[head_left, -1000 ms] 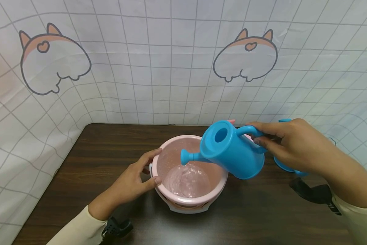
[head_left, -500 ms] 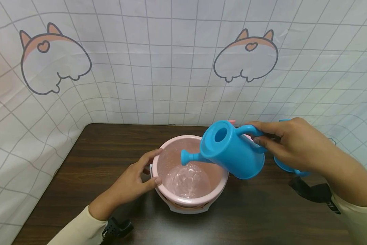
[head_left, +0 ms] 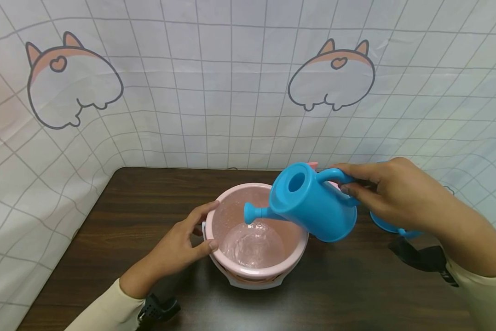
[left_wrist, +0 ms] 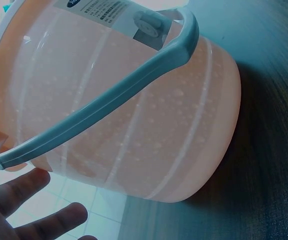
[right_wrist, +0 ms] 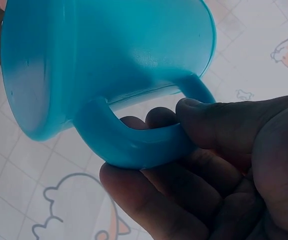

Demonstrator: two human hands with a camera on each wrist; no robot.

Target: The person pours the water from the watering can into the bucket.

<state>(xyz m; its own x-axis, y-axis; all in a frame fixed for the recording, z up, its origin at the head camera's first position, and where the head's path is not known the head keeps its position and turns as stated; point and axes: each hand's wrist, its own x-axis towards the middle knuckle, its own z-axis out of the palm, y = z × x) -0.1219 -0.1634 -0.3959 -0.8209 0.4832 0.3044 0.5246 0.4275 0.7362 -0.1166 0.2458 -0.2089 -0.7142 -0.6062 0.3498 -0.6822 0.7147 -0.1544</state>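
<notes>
A pink bucket (head_left: pixel 297 242) with a pale grey handle (left_wrist: pixel 108 102) stands on the dark wooden table (head_left: pixel 148 216) and has water in its bottom. My left hand (head_left: pixel 181 241) grips its left rim, thumb on the lip. My right hand (head_left: pixel 390 195) holds a blue watering can (head_left: pixel 314 204) by its handle (right_wrist: pixel 133 142), tilted so the spout (head_left: pixel 254 213) points down over the bucket's opening. In the right wrist view my fingers curl round the handle with the thumb on top.
A blue dish-like object (head_left: pixel 390 225) lies on the table behind my right hand, mostly hidden. A bit of pink shows behind the can (head_left: pixel 313 163). A white gridded cloth with cartoon prints (head_left: pixel 231 92) walls in the table at the back and both sides.
The water in the bucket has gone from churned to smoother. The can and both hands have barely moved.
</notes>
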